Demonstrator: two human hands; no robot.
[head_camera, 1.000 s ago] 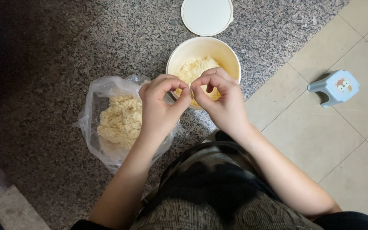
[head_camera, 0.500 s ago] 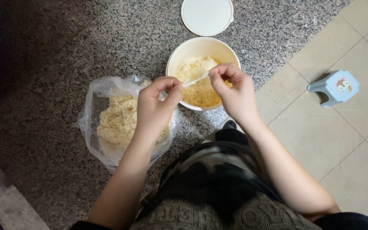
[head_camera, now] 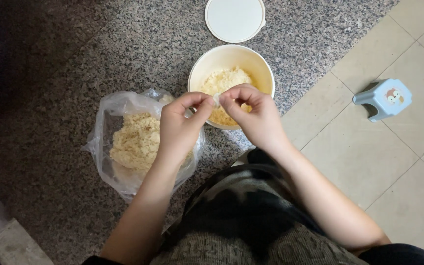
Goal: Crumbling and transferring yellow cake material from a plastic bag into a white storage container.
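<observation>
**Small pale piece pinched between both hands over the bowl**

Nearest, at 6 o'clock: lap in dark patterned cloth, forearms rising toward centre. Left hand (head_camera: pixel 180 128) and right hand (head_camera: pixel 254 118) drawn close together, fingertips of both pinching one small whitish piece (head_camera: pixel 216 99) between them; too small to tell exactly what. Piece held above the near rim of the cream bowl (head_camera: pixel 231 55), just past centre toward 12 o'clock.

Judged best done so: pinch kept light, pull made outward and even, hands kept over the bowl so anything dropped lands among the pale yellow crumbly food (head_camera: pixel 224 81) inside, not on the stone.

At 9 o'clock of the hands, touching the left wrist: clear plastic bag (head_camera: pixel 105 128), mouth open, holding a heap of similar yellowish bits (head_camera: pixel 132 141). Left forearm partly over the bag's edge, so a careless elbow could drag it.

Further out at 12 o'clock: round white lid (head_camera: pixel 235 18), flat on the speckled granite surface (head_camera: pixel 74 59), apart from the bowl. At 3 o'clock, on beige floor tiles (head_camera: pixel 349 162): small blue stool (head_camera: pixel 384 98), well apart.
</observation>
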